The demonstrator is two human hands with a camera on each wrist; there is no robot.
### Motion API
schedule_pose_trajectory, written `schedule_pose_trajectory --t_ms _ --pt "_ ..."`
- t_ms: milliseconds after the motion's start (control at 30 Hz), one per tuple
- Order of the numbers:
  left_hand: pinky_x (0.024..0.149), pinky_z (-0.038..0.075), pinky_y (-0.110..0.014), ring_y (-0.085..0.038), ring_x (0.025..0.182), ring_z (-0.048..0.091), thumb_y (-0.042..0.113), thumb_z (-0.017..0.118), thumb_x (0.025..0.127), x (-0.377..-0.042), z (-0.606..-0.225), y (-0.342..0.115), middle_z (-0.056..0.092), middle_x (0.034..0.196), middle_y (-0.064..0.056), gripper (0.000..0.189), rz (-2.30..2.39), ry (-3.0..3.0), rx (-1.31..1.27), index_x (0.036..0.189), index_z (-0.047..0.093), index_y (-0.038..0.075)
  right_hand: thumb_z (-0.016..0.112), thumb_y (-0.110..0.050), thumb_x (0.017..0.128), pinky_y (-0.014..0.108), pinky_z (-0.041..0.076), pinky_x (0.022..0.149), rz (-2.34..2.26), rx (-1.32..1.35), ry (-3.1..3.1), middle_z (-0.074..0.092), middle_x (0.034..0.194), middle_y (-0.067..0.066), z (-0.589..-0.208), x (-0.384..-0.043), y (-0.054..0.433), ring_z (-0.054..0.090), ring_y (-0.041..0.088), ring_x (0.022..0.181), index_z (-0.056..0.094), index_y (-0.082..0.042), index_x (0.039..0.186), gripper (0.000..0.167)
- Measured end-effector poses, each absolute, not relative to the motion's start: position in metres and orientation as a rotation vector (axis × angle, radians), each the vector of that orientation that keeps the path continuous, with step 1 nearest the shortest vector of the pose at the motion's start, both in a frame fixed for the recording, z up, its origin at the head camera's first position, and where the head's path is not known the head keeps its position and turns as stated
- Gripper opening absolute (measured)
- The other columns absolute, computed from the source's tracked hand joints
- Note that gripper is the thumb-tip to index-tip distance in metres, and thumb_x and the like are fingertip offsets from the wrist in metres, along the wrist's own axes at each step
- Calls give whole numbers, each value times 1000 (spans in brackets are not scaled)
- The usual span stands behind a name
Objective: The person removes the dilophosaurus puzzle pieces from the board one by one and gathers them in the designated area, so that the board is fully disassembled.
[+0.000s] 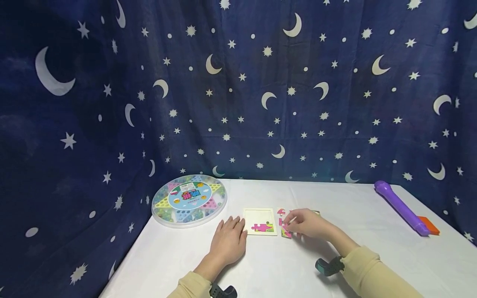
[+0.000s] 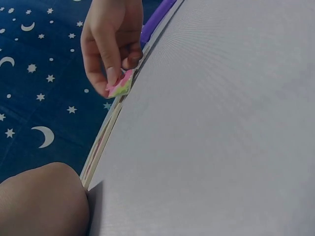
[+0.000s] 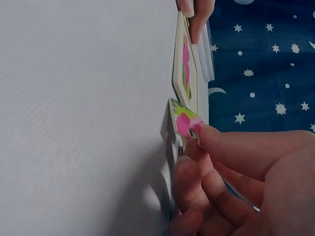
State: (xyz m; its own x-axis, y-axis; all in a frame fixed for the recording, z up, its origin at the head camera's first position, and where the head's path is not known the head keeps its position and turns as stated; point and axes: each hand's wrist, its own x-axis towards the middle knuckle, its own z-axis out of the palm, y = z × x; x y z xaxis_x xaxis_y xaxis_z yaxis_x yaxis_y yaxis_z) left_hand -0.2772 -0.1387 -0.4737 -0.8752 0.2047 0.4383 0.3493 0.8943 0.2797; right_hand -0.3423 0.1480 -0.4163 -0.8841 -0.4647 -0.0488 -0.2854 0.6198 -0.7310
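Note:
A small cream puzzle frame (image 1: 257, 216) lies on the white table, with joined pink and green puzzle pieces (image 1: 263, 227) in its lower right corner. My left hand (image 1: 230, 241) rests flat beside it, fingers extended, fingertips at the frame's left edge. Just to the right of the frame, my right hand (image 1: 307, 223) pinches a pink and green puzzle piece (image 3: 184, 119) between thumb and fingers; the piece is tilted in the right wrist view. More loose pieces (image 1: 281, 211) lie under and around that hand, partly hidden by it.
A round Chinese checkers set (image 1: 190, 198) in a clear case stands at the back left. Toward the right edge lies a purple microphone-shaped stick (image 1: 402, 209), with an orange block (image 1: 429, 225) beside its lower end. A dark blue curtain (image 1: 253, 82) hangs behind the table.

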Motion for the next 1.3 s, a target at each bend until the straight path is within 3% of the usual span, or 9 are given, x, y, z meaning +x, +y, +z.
schedule_pose_trajectory --t_ms 367,567,667,867,1033,1300 --pt "112 33 -63 -42 134 52 24 54 103 -272 -468 -141 62 138 -19 41 -531 -2645 -420 134 65 1 81 -15 87 31 50 53 -1001 -745 2702 62 77 -1 -421 -340 147 60 18 63 72 -15 97 13" --pt "112 34 -63 -41 134 52 24 54 102 -273 -470 -141 62 138 -18 41 -532 -2640 -419 134 65 1 86 -22 84 32 47 63 -926 -756 2796 61 80 -6 -422 -341 143 55 16 75 72 -18 92 17" --pt "113 33 -62 -40 135 51 23 55 102 -273 -469 -141 61 139 -18 41 -528 -2664 -407 135 64 1 86 -20 83 33 47 62 -936 -700 2807 62 82 -6 -419 -340 136 55 17 74 70 -18 91 17" --pt "112 33 -62 -41 134 51 25 53 103 -274 -469 -141 62 138 -18 41 -522 -2650 -417 135 65 1 79 -15 90 31 47 57 -990 -757 2782 65 86 -6 -417 -339 119 55 15 62 70 -17 96 11" --pt "114 32 -62 -40 136 50 25 53 103 -273 -465 -139 61 140 -17 41 -514 -2698 -403 136 64 2 73 -17 96 39 51 73 -937 -771 2827 67 94 -9 -415 -339 101 59 11 75 74 -18 102 7" --pt "114 32 -60 -39 136 50 26 53 103 -273 -464 -138 60 141 -16 42 -491 -2713 -398 137 64 3 72 -7 92 35 49 70 -863 -849 2827 68 93 -7 -414 -338 72 56 12 72 75 -15 104 15"
